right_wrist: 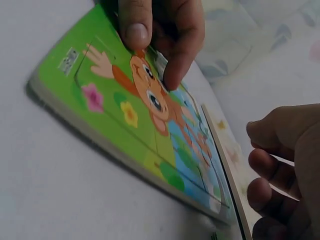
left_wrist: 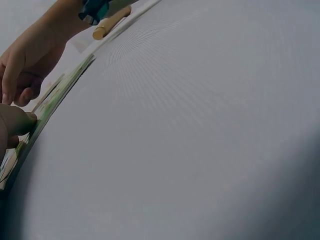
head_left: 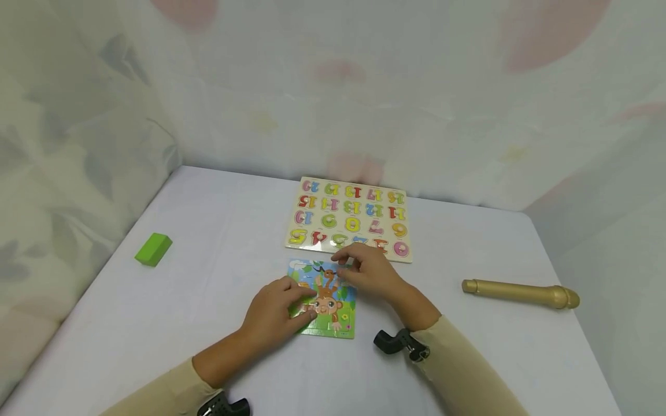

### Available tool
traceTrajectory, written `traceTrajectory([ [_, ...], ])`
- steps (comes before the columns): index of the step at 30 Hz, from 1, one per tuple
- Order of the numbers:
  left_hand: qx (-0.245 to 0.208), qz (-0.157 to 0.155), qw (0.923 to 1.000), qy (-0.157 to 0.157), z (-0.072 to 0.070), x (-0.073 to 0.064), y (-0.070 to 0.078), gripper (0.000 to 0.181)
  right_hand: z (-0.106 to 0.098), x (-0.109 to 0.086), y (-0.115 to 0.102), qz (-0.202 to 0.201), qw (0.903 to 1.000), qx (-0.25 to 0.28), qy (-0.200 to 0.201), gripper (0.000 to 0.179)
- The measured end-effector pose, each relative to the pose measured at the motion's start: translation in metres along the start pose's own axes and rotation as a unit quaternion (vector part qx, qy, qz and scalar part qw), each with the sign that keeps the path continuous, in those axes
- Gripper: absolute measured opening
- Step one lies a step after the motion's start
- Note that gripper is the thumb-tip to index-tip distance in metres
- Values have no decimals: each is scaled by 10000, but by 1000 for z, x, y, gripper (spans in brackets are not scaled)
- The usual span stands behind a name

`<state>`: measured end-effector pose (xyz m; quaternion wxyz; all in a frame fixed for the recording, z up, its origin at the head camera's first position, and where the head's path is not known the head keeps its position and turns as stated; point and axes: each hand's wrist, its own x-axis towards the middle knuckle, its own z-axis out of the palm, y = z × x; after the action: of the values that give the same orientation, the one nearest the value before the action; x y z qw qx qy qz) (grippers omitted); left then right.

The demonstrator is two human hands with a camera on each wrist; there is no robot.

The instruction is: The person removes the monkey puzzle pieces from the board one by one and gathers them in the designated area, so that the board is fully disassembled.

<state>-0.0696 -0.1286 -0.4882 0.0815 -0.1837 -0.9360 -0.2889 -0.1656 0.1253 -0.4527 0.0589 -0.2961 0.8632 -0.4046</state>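
Observation:
A monkey jigsaw puzzle [head_left: 333, 323] lies flat on the white table, its picture of a brown monkey on green and blue assembled in a square board. My left hand [head_left: 273, 309] rests over its left side, thumb and fingers extended. In the right wrist view, the left thumb [right_wrist: 136, 35] and a finger touch the picture beside the monkey's face. My right hand [head_left: 372, 271] hovers around the puzzle's upper right corner. Its fingers [right_wrist: 270, 165] are loosely bent, with nothing seen between them and the thumb.
Just behind the monkey puzzle lies a wooden number board [head_left: 340, 211] with colourful numerals. A green block [head_left: 153, 249] sits at the table's left. Toward the right edge lies a gold stick-like object [head_left: 520, 292] with a knobbed end. Patterned cloth walls [head_left: 416, 104] enclose the table's back and sides.

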Motion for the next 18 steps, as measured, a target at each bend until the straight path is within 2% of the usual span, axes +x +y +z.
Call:
traceTrajectory([
  [8,51,44,10000,14,2,0,-1,33,14,16,-1,-254,9952,-125,-932,33],
  [14,107,161,9998,94,4,-1,-3,32,21,25,-3,-516,9927,-310,-1047,30],
  [18,118,233,9996,138,4,-1,-4,32,23,29,-4,-495,9910,-601,-1089,29],
])
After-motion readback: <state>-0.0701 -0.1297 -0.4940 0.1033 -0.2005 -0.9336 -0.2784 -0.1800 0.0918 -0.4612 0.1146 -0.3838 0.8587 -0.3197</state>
